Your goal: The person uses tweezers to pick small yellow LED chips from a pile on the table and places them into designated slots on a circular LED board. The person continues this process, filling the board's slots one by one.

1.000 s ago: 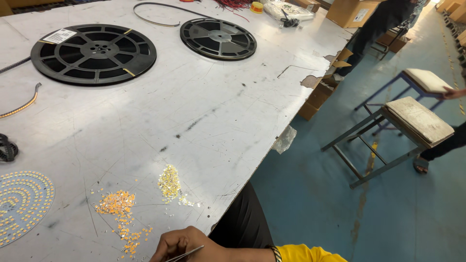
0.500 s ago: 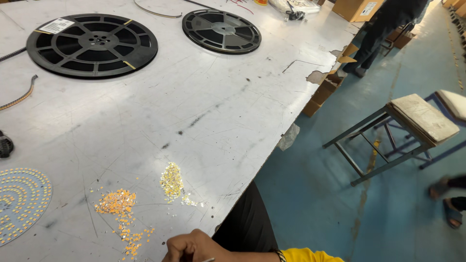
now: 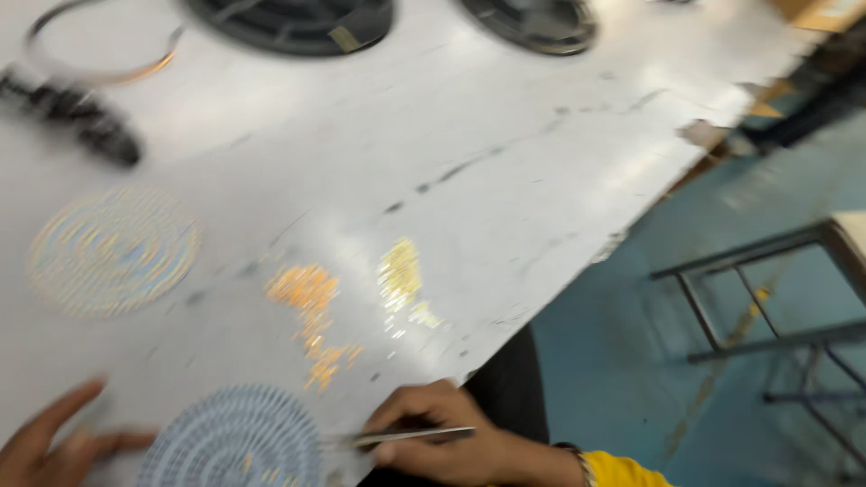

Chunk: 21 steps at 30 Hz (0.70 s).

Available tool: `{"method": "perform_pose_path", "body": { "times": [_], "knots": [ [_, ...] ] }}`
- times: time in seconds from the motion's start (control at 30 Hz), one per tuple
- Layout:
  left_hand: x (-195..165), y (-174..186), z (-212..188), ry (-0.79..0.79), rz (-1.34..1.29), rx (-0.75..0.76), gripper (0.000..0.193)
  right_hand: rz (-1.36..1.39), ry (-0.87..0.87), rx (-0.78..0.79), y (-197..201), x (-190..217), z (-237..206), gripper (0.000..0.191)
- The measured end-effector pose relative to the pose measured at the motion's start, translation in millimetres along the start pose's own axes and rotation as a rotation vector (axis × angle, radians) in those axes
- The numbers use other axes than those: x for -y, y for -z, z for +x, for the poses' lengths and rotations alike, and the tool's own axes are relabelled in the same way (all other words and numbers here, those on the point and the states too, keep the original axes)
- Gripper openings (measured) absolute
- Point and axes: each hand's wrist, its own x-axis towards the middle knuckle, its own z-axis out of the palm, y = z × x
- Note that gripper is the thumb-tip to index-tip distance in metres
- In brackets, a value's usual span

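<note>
I see the right hand [image 3: 442, 437] pinching thin metal tweezers [image 3: 406, 437], tips beside the round perforated disc [image 3: 236, 442] at the near edge of the white scuffed table [image 3: 541, 180]. Left hand [image 3: 54, 442] lies open, fingers spread, left of the disc. Frame blurred.

The big white tabletop [image 3: 505, 225] is scuffed with dark marks. On it lie a small orange pile of tiny bits [image 3: 307, 293] just beside a yellow pile [image 3: 400, 271], one round disc covered in dots [image 3: 113, 251] to the left and another round disc [image 3: 236, 440] at the near edge. Two black reels [image 3: 298, 22] [image 3: 532, 22], a thin ring [image 3: 99, 45] and a blurry black thing [image 3: 77, 117] lie at the far side.
</note>
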Motion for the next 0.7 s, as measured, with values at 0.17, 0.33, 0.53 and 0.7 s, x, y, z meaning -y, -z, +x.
{"method": "perform_pose_path", "body": {
  "times": [0.17,0.33,0.53,0.7],
  "knots": [
    [-57.6,0.6,-26.3,0.114,0.154,0.241,0.068,-0.229,-0.045,-0.227,8.4,16.0,9.5,0.016],
    [-102.2,-16.7,-53.3,0.131,0.091,0.285,0.066,-0.362,-0.227,-0.473,19.3,1.6,22.7,0.012],
    [-105.8,-26.5,-54.4,0.139,0.030,0.265,0.062,-0.678,-0.054,-0.472,10.9,-5.5,34.9,0.011],
    [-105.3,-33.3,-54.8,0.109,0.093,0.225,0.060,-0.695,-0.051,-0.476,9.1,0.2,40.7,0.013]
  ]
}}
